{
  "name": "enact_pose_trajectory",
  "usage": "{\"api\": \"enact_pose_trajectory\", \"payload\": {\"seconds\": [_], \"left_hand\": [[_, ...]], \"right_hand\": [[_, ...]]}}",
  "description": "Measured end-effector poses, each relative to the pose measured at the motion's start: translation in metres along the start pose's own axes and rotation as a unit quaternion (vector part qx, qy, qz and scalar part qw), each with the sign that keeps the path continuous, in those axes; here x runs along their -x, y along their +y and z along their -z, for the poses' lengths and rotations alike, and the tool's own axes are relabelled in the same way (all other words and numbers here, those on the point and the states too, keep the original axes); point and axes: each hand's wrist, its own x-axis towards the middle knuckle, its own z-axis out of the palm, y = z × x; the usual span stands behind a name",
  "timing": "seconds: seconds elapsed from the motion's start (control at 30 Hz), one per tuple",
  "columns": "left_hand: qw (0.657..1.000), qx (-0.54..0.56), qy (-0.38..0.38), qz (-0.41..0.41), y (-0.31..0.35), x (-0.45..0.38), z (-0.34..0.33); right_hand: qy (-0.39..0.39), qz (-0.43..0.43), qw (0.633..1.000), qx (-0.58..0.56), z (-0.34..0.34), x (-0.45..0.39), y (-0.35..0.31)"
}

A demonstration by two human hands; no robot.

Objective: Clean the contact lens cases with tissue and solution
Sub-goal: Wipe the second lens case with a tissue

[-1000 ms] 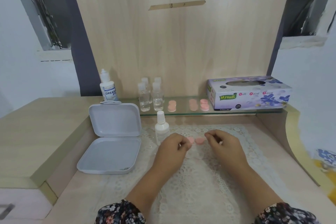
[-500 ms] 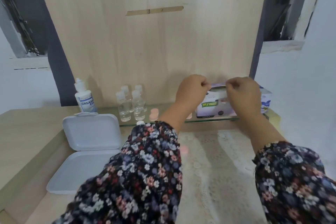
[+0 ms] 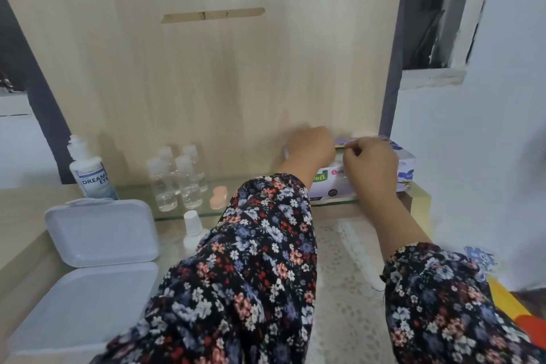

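My left hand [image 3: 310, 151] lies curled over the left end of the purple tissue box [image 3: 406, 168] on the glass shelf [image 3: 165, 217]. My right hand [image 3: 370, 164] is at the box's top, thumb and forefinger pinched together by the opening; whether tissue is between them is hidden. A pink lens case [image 3: 218, 198] lies on the shelf. The large solution bottle [image 3: 91, 176] stands at the far left. A small white dropper bottle [image 3: 192, 230] stands on the lace mat [image 3: 348, 275], partly behind my left sleeve, which hides the mat's middle.
Several small clear bottles [image 3: 177, 183] stand on the shelf between the solution bottle and the pink case. An open white hinged box [image 3: 100, 233] lies at the left on the desk. A wooden back panel rises behind the shelf.
Both hands left the pink case on the mat, rose toward the shelf and came down onto the tissue box. The view moved closer and to the right.
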Motion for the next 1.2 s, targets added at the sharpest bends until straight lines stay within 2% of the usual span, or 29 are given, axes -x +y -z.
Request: {"api": "enact_pose_trajectory", "payload": {"seconds": [0.2, 0.33, 0.5, 0.8, 1.1, 1.2], "left_hand": [[0.999, 0.005, -0.032, 0.009, -0.001, 0.001, 0.001], [0.996, -0.085, 0.004, -0.011, 0.001, 0.006, -0.001], [0.992, -0.117, -0.041, -0.005, 0.004, 0.017, 0.005], [0.998, -0.064, -0.019, 0.011, 0.005, 0.011, 0.003], [0.998, 0.011, -0.058, -0.007, 0.001, -0.004, -0.004], [0.996, 0.002, -0.09, -0.011, 0.0, -0.012, -0.007]], "right_hand": [[0.005, 0.009, 1.0, 0.008, 0.0, 0.0, -0.001], [0.007, 0.012, 1.0, 0.003, -0.001, 0.001, -0.001], [0.006, 0.012, 1.0, 0.011, -0.002, 0.0, 0.0], [-0.001, 0.006, 1.0, 0.01, 0.0, 0.001, 0.0], [0.001, 0.008, 1.0, 0.005, -0.002, 0.001, 0.001], [-0.001, 0.006, 1.0, 0.002, -0.002, 0.001, 0.001]]}}
